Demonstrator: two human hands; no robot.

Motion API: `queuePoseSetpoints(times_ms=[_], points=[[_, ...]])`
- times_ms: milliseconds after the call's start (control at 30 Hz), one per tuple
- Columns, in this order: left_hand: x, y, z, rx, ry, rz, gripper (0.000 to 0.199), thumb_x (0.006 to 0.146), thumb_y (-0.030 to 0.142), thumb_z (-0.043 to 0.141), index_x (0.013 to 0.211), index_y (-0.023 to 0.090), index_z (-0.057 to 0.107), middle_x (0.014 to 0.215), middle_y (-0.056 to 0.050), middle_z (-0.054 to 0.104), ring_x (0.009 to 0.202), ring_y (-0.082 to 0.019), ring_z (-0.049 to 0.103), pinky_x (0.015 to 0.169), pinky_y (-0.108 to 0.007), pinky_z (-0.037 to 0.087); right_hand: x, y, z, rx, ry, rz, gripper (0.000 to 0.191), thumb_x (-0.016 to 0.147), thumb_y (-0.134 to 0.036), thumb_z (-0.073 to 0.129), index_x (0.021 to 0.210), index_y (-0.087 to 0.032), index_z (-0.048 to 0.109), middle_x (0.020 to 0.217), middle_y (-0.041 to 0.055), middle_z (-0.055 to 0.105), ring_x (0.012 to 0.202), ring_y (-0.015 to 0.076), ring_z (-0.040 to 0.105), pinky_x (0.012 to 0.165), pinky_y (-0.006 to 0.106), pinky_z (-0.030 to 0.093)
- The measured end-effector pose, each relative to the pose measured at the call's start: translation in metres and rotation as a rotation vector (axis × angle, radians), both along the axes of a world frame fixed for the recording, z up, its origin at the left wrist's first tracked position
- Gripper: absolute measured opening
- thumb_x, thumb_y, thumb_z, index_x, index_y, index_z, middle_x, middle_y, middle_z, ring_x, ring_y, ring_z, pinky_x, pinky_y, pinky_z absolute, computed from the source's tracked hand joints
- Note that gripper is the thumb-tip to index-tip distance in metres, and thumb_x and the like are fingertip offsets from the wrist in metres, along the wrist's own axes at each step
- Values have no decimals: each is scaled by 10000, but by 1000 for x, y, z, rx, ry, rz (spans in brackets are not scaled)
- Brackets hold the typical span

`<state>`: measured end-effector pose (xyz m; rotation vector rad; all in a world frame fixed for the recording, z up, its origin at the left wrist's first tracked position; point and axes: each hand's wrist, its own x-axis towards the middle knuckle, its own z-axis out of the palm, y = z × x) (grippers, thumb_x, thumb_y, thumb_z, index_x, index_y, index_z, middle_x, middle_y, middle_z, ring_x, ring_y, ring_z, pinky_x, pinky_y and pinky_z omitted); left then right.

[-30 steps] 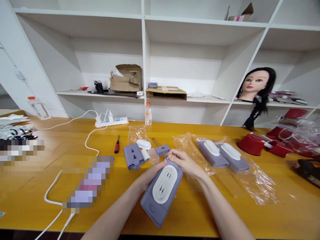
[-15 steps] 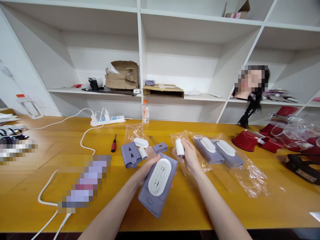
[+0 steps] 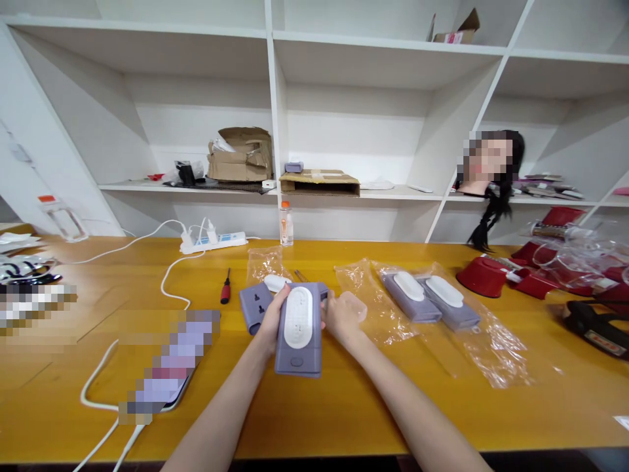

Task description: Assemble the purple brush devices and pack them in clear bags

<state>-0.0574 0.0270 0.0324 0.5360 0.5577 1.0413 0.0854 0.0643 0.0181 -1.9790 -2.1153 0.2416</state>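
My left hand (image 3: 272,322) is wrapped round a purple-grey box-shaped device (image 3: 298,360) with a white oval panel (image 3: 299,317) facing up. At the device's right side is my right hand (image 3: 341,318), its fingers curled; what they hold is too small and hidden to name. A translucent piece (image 3: 354,305) shows just beyond that hand. Behind the left hand lie a purple-grey part with two keyhole slots (image 3: 254,307) and a white oval piece (image 3: 276,282). Farther back, a spring (image 3: 301,276) is partly visible.
Two similar devices (image 3: 410,296) lie on clear plastic bags (image 3: 496,347) to the right. Red parts (image 3: 484,274) stand at the far right. A red screwdriver (image 3: 225,290), a blurred phone (image 3: 171,364) with white cables and a power strip (image 3: 216,242) are on the left.
The device has turned more upright and moved up and left. My right hand has come down and left to its side; the white cylinder it held no longer shows.
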Motion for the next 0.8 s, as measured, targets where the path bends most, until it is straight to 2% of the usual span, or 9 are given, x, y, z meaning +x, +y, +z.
queuePoseSetpoints(times_ms=[133, 200, 300, 367, 433, 533, 600, 700, 800], points=[[9, -3, 0, -72, 131, 21, 457, 752, 492, 515, 963, 100, 617, 795, -134, 699, 735, -263, 664, 663, -347, 508, 15, 0, 6, 92, 18, 17, 319, 868, -367, 366, 1011, -144, 543, 890, 156, 642, 838, 232, 607, 666, 300, 402], [13, -4, -1, -53, 190, 118, 392, 725, 441, 582, 943, 118, 621, 808, -116, 702, 742, -241, 661, 673, -317, 502, 25, -1, 11, 147, 69, 53, 345, 893, -388, 299, 1003, -179, 550, 892, 113, 647, 839, 203, 601, 681, 280, 397], [15, -1, -5, 11, 239, 271, 362, 687, 405, 642, 938, 144, 627, 865, -93, 701, 780, -221, 654, 699, -290, 493, 32, -9, 19, 271, 323, 154, 383, 904, -411, 246, 943, -204, 567, 789, 37, 649, 733, 156, 596, 637, 237, 395], [16, 2, -9, 32, 261, 367, 371, 682, 423, 642, 922, 140, 631, 870, -86, 699, 780, -214, 651, 705, -282, 491, 27, -19, 23, 340, 463, 227, 386, 894, -434, 263, 945, -201, 566, 699, 11, 630, 646, 146, 578, 607, 232, 394], [17, 3, -10, 46, 228, 419, 385, 697, 439, 620, 931, 133, 627, 866, -84, 699, 790, -213, 649, 725, -283, 489, 17, -31, 28, 366, 451, 302, 371, 869, -451, 330, 1038, -196, 539, 715, 13, 632, 647, 156, 574, 628, 246, 400], [17, 1, -5, 50, 93, 419, 358, 753, 404, 556, 980, 132, 611, 893, -82, 695, 845, -221, 642, 780, -301, 485, -2, -44, 34, 386, 324, 318, 479, 816, -446, 446, 1205, -168, 434, 1008, 97, 625, 850, 221, 584, 733, 297, 400], [17, -1, 0, 44, 43, 417, 297, 791, 321, 505, 995, 128, 603, 919, -80, 691, 876, -218, 637, 809, -305, 479, -8, -47, 38, 355, 269, 298, 466, 835, -399, 429, 1237, -164, 403, 1115, 125, 583, 940, 241, 566, 782, 310, 383], [19, -5, 4, 71, 23, 410, 273, 791, 240, 511, 1037, 145, 585, 974, -66, 680, 922, -203, 625, 844, -291, 467, -7, -44, 45, 298, 302, 323, 358, 876, -330, 359, 1199, -195, 432, 1103, 92, 592, 974, 212, 553, 801, 278, 363], [25, -8, 1, 85, 14, 418, 318, 765, 288, 575, 1064, 182, 573, 1011, -60, 670, 943, -205, 620, 845, -293, 470, -4, -42, 48, 270, 389, 315, 309, 892, -339, 328, 1148, -216, 449, 1028, 54, 621, 911, 188, 572, 765, 253, 357]])
